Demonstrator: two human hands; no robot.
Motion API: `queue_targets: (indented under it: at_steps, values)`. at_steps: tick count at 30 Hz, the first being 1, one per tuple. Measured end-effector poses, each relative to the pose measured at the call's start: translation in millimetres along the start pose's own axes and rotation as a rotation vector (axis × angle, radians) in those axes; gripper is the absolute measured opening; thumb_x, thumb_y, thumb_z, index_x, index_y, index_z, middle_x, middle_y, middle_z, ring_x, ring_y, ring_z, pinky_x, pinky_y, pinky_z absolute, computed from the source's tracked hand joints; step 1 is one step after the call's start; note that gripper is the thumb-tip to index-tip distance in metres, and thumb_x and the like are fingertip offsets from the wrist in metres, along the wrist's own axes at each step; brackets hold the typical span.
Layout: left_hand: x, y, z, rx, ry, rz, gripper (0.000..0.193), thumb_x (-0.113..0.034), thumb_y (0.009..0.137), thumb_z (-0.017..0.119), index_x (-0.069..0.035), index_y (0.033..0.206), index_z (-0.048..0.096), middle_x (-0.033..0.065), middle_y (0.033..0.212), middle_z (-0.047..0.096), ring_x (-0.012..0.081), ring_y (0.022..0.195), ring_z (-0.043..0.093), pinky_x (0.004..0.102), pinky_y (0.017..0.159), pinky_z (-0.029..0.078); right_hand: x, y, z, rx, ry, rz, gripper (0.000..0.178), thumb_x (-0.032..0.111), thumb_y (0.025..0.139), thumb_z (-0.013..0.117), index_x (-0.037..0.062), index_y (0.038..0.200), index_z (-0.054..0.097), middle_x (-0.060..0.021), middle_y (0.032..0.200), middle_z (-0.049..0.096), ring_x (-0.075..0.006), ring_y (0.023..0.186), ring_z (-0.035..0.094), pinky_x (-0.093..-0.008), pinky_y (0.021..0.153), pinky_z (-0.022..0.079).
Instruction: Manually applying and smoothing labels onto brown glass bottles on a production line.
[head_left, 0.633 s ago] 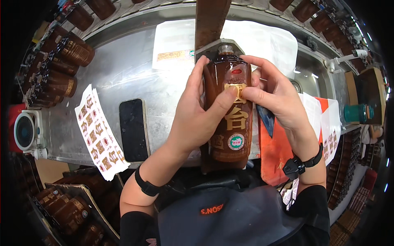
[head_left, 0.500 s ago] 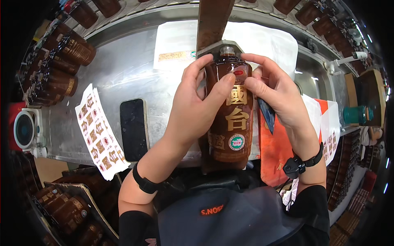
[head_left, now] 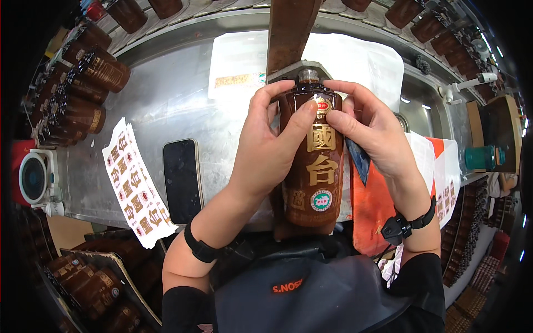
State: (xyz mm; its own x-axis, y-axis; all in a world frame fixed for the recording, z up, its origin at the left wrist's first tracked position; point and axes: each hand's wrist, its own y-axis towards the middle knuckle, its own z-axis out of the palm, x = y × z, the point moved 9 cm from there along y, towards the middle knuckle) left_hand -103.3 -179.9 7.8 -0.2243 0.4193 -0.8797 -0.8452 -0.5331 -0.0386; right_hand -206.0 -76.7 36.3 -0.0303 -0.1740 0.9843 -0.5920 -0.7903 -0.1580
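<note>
Item, brown bottle (head_left: 319,155): at the centre of your bench (head_left: 233,119), face up, neck to twelve o'clock, base to six toward your apron (head_left: 311,294); large gold characters, a red-and-gold emblem (head_left: 322,105) near the shoulder, a round green-and-white seal (head_left: 321,200) low down.
Item, your left hand (head_left: 269,139): pinching the bottle's nine o'clock side, thumb on the face beside the emblem, index finger at the shoulder.
Item, your right hand (head_left: 372,125): pinching the shoulder opposite, thumb just below the emblem's right edge. A dark blue pointed tool (head_left: 360,162) juts from beneath this hand; its hold is hidden.
Around the bottle: dark phone (head_left: 182,182) at nine, printed label sheets (head_left: 133,183) beyond it; orange sheet (head_left: 371,213) between four and five; white tap (head_left: 472,82) at two; teal jar (head_left: 479,158) at three; further brown bottles (head_left: 103,69) at ten.
</note>
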Motion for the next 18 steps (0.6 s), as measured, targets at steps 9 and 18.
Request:
queue_targets:
  at_steps: [9,18]
  values:
    - [-0.7,-1.5,2.1,-0.002,0.022,-0.006,0.050,-0.017,0.096,0.065,0.004,0.132,0.038,0.0160,0.120,0.056,0.0161,0.111,0.056,0.0290,0.093,0.049,-1.0,-1.3,0.8,-0.005,0.037,0.022,0.053,0.017,0.084,0.080,0.0008,0.129,0.058,0.0081,0.076,0.042,-0.0008,0.070,0.043,-0.0165,0.060,0.034]
    - [0.5,-1.9,3.2,0.006,0.007,-0.004,0.048,-0.013,0.097,0.064,0.004,0.133,0.036,0.0157,0.123,0.055,0.0171,0.114,0.056,0.0298,0.096,0.048,-3.8,-2.6,0.5,0.001,0.066,0.016,0.054,0.016,0.084,0.079,0.0016,0.131,0.057,0.0079,0.076,0.042,-0.0012,0.070,0.044,-0.0169,0.060,0.034]
